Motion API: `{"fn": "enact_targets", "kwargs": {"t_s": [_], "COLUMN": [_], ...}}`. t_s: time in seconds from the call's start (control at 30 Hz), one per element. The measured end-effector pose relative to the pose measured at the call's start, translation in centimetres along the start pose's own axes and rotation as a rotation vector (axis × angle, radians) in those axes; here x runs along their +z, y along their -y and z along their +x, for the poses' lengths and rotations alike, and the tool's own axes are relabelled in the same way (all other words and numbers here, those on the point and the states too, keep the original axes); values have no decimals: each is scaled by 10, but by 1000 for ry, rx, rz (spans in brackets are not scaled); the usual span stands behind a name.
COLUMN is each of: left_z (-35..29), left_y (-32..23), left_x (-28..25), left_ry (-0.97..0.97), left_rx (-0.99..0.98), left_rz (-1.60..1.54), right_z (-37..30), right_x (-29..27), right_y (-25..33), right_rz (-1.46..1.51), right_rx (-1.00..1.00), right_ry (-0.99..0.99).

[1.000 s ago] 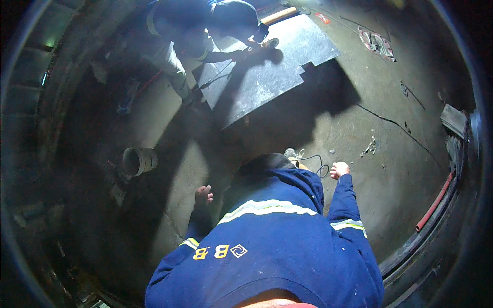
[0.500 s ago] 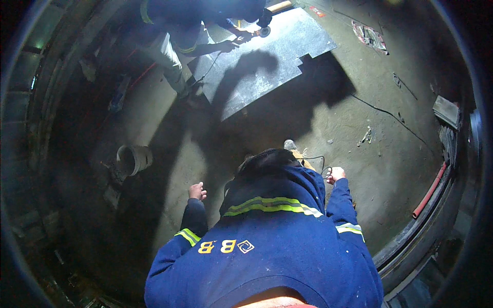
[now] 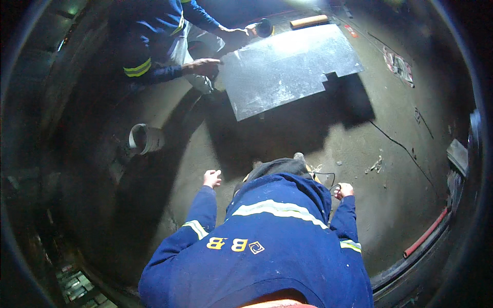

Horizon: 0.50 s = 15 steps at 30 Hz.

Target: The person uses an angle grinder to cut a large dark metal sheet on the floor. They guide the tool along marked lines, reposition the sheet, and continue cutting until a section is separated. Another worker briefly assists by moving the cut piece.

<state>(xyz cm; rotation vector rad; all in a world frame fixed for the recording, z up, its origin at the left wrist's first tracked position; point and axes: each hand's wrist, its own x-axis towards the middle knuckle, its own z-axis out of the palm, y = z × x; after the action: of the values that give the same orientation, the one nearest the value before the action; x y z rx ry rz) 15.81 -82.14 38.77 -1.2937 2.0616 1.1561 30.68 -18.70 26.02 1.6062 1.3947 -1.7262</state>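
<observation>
My left hand (image 3: 212, 178) hangs over the floor with its fingers loosely bent and a little apart; nothing shows in it. A thin black cable (image 3: 328, 174) loops from near my front into my right hand (image 3: 345, 191), whose fingers are closed around it. Both arms wear blue sleeves with reflective bands. Ahead of me lies a large grey flat sheet (image 3: 292, 66) with a stepped notch at its near right side. Across it crouches another person, whose one hand (image 3: 205, 66) reaches to the sheet's left corner; the other is by a dark round tool (image 3: 264, 27), its kind unclear.
A white bucket (image 3: 147, 138) stands on the floor at left. Behind the sheet is a tan roll (image 3: 308, 21). Another dark cable (image 3: 398, 142) crosses the floor at right. A red tube (image 3: 425, 233) lies along the right edge, and crumpled scraps (image 3: 376, 165) are scattered about.
The other person has leaned back, and the round tool has moved off the sheet to its far edge. My view has shifted slightly. My right hand still grips the cable.
</observation>
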Motion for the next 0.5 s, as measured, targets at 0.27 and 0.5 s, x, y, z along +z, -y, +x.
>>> {"fn": "enact_targets", "kwargs": {"t_s": [0.27,0.5], "left_z": [-19,-33], "left_y": [37,55], "left_x": [-9,-16], "left_ry": [16,-55], "left_rx": [-88,-94], "left_rz": [68,-6], "right_z": [29,13], "right_x": [-18,1], "right_y": [-8,24], "right_rz": [77,-12], "right_rx": [78,-36], "right_ry": [136,123]}}
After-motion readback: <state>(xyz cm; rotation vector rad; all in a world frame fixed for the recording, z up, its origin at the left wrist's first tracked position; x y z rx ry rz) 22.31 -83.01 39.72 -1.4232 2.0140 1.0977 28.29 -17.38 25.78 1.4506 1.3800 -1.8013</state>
